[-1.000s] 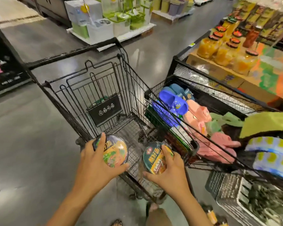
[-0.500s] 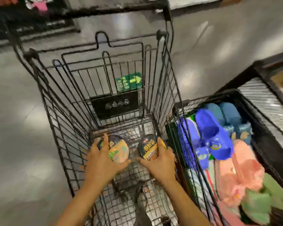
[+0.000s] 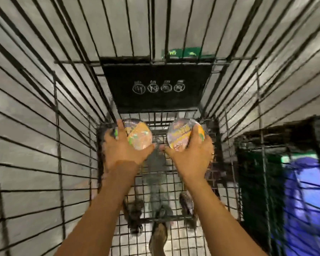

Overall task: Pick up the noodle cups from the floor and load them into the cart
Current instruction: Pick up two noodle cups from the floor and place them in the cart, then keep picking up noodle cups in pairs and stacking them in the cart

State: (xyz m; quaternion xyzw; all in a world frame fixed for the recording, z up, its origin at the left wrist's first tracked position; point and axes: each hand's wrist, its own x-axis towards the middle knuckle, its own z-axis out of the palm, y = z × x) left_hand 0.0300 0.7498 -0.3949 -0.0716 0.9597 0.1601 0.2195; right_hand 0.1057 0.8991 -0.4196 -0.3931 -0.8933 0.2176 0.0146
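1. Noodle cups: the left noodle cup (image 3: pixel 139 134) and the right noodle cup (image 3: pixel 181 134) are low inside the cart (image 3: pixel 44 108), side by side but apart, at its far end just below the black sign panel (image 3: pixel 155 85).
2. Both round lids face up toward the camera, so each cup's axis stands roughly upright.
3. The left hand (image 3: pixel 122 150) grips the left noodle cup, fingers curled over its rim.
4. The right hand (image 3: pixel 192 154) grips the right noodle cup the same way.
5. I cannot tell whether the cups touch the cart's wire bottom.
6. A blurred blue thing (image 3: pixel 307 191) lies outside the cart's right wall.
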